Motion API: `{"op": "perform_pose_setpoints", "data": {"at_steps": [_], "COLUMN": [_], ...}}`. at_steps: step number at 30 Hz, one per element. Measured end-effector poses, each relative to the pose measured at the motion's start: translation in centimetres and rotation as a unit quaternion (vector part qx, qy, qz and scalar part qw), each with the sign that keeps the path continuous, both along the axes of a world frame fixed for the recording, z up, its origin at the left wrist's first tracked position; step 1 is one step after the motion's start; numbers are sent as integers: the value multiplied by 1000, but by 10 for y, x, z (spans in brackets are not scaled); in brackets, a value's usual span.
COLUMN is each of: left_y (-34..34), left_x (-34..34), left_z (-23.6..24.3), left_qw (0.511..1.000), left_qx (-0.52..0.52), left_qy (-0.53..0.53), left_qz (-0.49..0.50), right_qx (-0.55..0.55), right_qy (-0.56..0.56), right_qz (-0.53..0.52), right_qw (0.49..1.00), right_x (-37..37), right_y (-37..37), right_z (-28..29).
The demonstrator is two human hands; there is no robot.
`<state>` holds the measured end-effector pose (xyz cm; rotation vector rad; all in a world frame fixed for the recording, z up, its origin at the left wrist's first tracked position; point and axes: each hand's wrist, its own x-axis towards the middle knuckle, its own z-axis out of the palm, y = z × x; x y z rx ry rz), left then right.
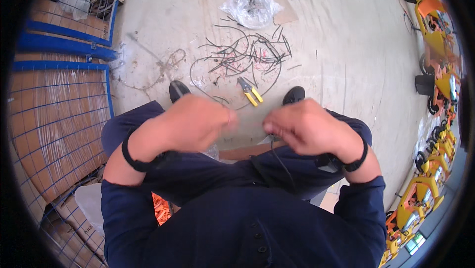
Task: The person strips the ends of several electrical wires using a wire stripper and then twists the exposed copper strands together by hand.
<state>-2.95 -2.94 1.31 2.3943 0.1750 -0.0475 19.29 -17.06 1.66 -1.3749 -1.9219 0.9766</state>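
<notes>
My right hand [306, 125] is closed, thumb and fingers pinching a thin black cable [283, 165] that hangs down over my lap. Across a small gap, my left hand [190, 122] is curled closed and blurred by motion; anything between its fingers cannot be made out. On the floor between my shoes lies a wire stripper [250, 91] with yellow handles and dark jaws. Just beyond it spreads a loose heap of cut black cable pieces [232, 55], with small pinkish-red scraps scattered among them.
A clear plastic bag [255, 4] rests on cardboard [287, 9] beyond the cables. Blue wire-mesh caging [64, 65] with wrapped cartons stands at left. Yellow and orange wheeled machines [430, 169] line the right side. Orange pieces [161, 208] show beside my left thigh.
</notes>
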Motion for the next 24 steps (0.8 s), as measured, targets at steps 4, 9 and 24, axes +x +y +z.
{"op": "perform_pose_setpoints", "data": {"at_steps": [4,9,24], "left_y": [-3,15,70], "left_x": [-8,-18,-71], "left_z": [16,19,33], "left_qw": [991,977,939], "left_qx": [-109,-205,-294], "left_qy": [38,34,19], "left_qz": [-72,-52,178], "right_qx": [24,-22,-222], "right_qy": [-79,-56,6], "right_qz": [60,36,-57], "right_qw": [995,998,973], "right_x": [-1,21,99], "right_y": [-23,-30,-79], "right_z": [21,50,82]}}
